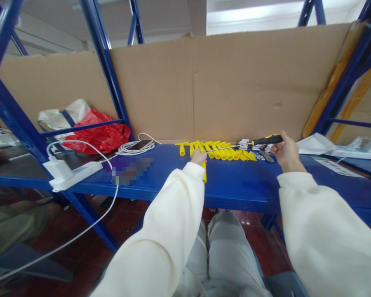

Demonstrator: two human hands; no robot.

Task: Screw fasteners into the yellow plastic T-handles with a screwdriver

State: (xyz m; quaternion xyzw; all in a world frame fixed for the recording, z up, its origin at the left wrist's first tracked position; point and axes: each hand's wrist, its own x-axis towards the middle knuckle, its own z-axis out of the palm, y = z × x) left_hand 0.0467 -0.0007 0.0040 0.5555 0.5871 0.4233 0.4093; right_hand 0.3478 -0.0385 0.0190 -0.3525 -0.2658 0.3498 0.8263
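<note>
My right hand (285, 153) is closed round the black-and-yellow handle of a screwdriver (267, 140). Its thin metal shaft runs left over a row of several yellow plastic T-shaped pieces (222, 151) lying on the blue shelf (235, 185) against the cardboard back. My left hand (199, 157) is closed on one yellow piece (204, 175) at the left part of the row; that piece points toward me. Both arms wear white sleeves.
A cardboard sheet (204, 82) backs the shelf. To the left lie a phone with a coiled white cable (137, 146), a white power strip with a charger (71, 170), a red bag (100, 134) and a white bag (62, 115). White packets (318, 145) lie at the right. Blue rack uprights (106, 70) frame the bay.
</note>
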